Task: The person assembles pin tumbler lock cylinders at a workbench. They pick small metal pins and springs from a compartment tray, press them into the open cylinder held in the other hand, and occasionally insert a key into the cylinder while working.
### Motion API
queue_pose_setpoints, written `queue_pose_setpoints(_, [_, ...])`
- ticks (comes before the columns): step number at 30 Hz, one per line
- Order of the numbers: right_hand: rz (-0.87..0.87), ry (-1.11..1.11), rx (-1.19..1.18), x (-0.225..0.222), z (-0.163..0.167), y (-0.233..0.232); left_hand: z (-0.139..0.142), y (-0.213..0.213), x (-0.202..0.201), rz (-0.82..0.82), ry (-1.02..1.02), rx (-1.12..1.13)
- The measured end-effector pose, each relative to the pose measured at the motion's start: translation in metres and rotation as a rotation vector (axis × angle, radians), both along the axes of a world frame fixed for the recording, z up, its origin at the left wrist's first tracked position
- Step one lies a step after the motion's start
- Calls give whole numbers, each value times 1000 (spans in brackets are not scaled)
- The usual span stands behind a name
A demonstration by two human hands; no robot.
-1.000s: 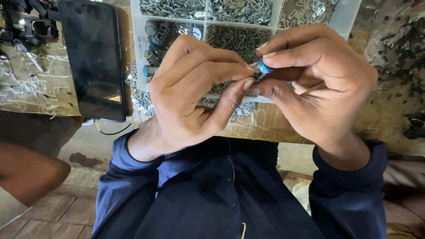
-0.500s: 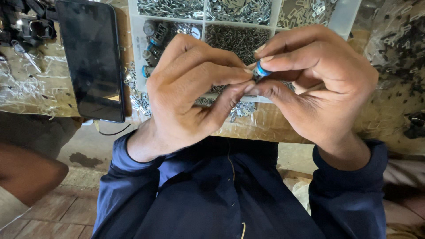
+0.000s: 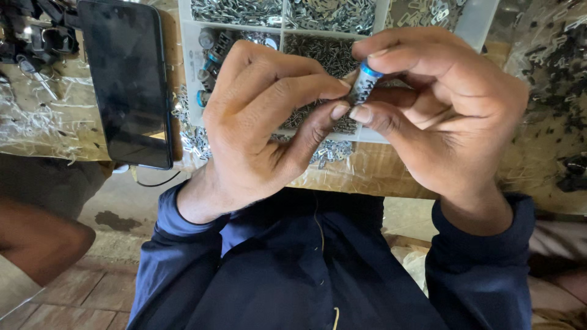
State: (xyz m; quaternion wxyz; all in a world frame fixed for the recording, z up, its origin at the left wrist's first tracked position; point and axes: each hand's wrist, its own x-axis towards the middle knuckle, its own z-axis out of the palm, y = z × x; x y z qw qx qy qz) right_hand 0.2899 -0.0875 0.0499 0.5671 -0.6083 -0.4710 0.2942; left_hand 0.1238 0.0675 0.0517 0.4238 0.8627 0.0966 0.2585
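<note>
Right now both hands meet above the table (image 3: 391, 174), just in front of the person's chest. Right hand (image 3: 446, 116) pinches a small cylindrical part (image 3: 365, 80), silver w/ a blue end cap, between thumb and forefinger; it sits tilted, blue end up. Left hand (image 3: 263, 122) is curled, w/ thumb and forefinger tips pressed to the lower end of the same cylinder, so both hands grip it together, fingertips touching. Can't tell what else, if anything, sits between the fingers, too small. Behind the hands lies a white compartment tray (image 3: 477, 24) on the table: top sections hold heaps of small silver metal pieces, the middle section darker tiny metal bits, and the left section several more blue-capped cylinders (image 3: 208, 67). Loose metal bits (image 3: 195, 137) spill just beside the tray's near-left corner. Left of the tray, a black smartphone (image 3: 125, 79) lies flat, screen dark, w/ a thin cable (image 3: 153, 182) below its near edge. Crinkled clear plastic bags (image 3: 36, 122) sit further left, black clips or similar parts at the far-left corner. Dark blue sleeves (image 3: 183, 244) cover both forearms. Brick floor (image 3: 73, 293) shows at lower left.
</note>
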Motion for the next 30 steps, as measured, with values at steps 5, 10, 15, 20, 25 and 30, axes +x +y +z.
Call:
queue_pose_setpoints(5, [6,224,49,0,-4,1,0,-2,0,10,3,27])
queue_pose_setpoints(10, [-56,38,-44,-2,0,-1,0,-2,0,-9,-17,64])
queue_pose_setpoints(15, [-49,-40,-69,-2,4,-1,-4,-4,3,-36,-32,103])
queue_pose_setpoints(20, [-23,-44,-67,-3,5,0,-6,-4,3,-52,-24,114])
queue_pose_setpoints(25, [-34,-11,-61,-4,5,-1,-5,-3,2,-54,-17,111])
queue_pose_setpoints(30, [-69,14,-111,-1,2,-2,-4,-2,3,-38,-18,101])
